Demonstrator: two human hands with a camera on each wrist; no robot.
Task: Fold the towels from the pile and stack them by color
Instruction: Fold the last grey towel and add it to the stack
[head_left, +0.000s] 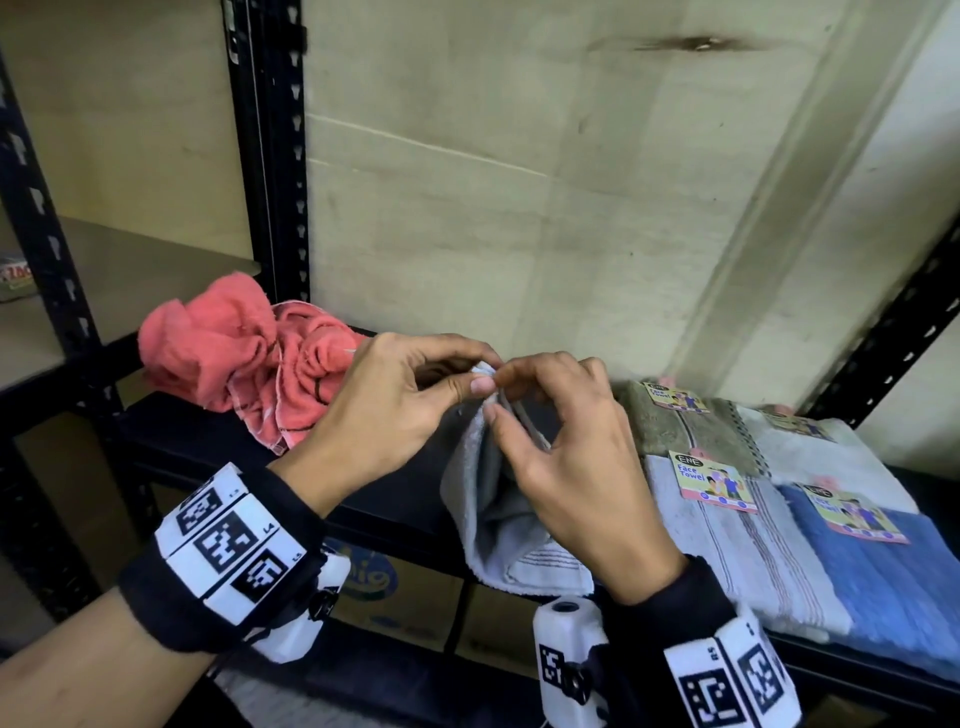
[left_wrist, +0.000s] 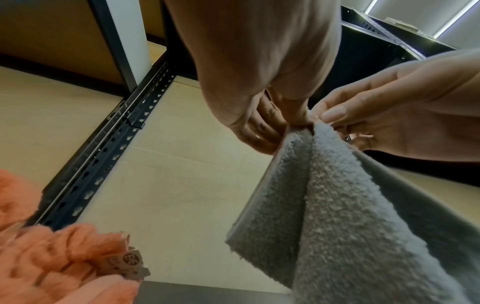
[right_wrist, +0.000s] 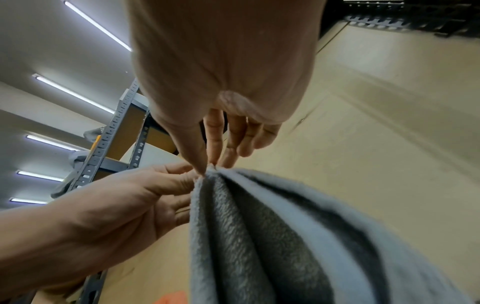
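Observation:
A grey towel (head_left: 488, 514) hangs in folds from both hands above the black shelf (head_left: 208, 441). My left hand (head_left: 400, 400) pinches its top corner between thumb and fingers. My right hand (head_left: 561, 441) pinches the same top edge right beside it, fingertips almost touching. In the left wrist view the grey towel (left_wrist: 337, 216) drops from the pinch; the right wrist view shows the grey towel (right_wrist: 272, 236) in deep pleats. A crumpled pink towel pile (head_left: 244, 358) lies on the shelf to the left. Folded towels lie at the right: grey (head_left: 727, 545), blue (head_left: 883, 582), white (head_left: 831, 452), olive (head_left: 675, 421).
Paper "Face Towel" tags (head_left: 711, 480) sit on the folded towels. Black slotted uprights (head_left: 275, 156) stand behind the pink pile, and another upright (head_left: 893, 322) rises at the right. A plywood back wall (head_left: 519, 182) closes the shelf. Cardboard boxes (head_left: 384, 582) sit on the level below.

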